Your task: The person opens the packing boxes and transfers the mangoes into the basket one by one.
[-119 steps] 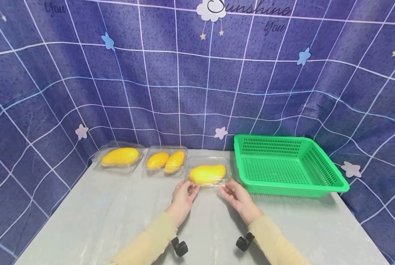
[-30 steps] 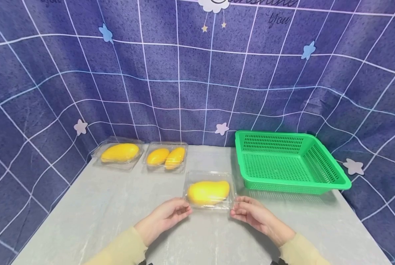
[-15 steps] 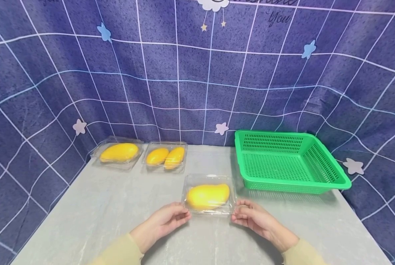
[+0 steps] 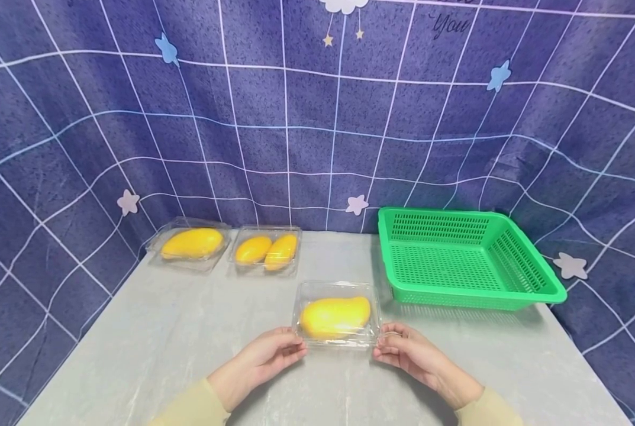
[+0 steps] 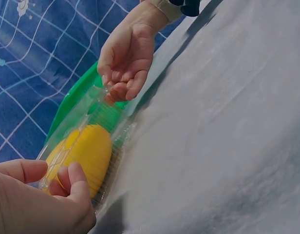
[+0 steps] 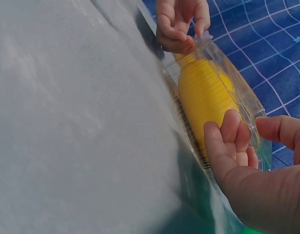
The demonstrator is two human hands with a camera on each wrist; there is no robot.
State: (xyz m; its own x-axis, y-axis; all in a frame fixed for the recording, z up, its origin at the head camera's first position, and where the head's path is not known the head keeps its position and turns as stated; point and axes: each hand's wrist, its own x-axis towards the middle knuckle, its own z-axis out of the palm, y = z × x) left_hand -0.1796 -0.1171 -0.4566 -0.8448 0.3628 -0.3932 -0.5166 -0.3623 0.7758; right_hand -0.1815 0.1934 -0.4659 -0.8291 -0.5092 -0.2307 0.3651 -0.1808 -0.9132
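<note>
A clear box (image 4: 335, 343) with one yellow mango (image 4: 335, 318) inside is held at the middle of the grey surface (image 4: 179, 331): its near left corner is pinched by the left grip (image 4: 264, 358), its near right corner by the right grip (image 4: 415, 358). At the far left, a one-mango box (image 4: 192, 265) and a two-mango box (image 4: 253, 270) are placed side by side; at the far right, a green basket (image 4: 471, 294) is set.

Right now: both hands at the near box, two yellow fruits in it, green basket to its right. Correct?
Fruit count is off: the near box holds one yellow fruit, per the head view. Left hand and right hand at it, green basket to its right: fine.
</note>
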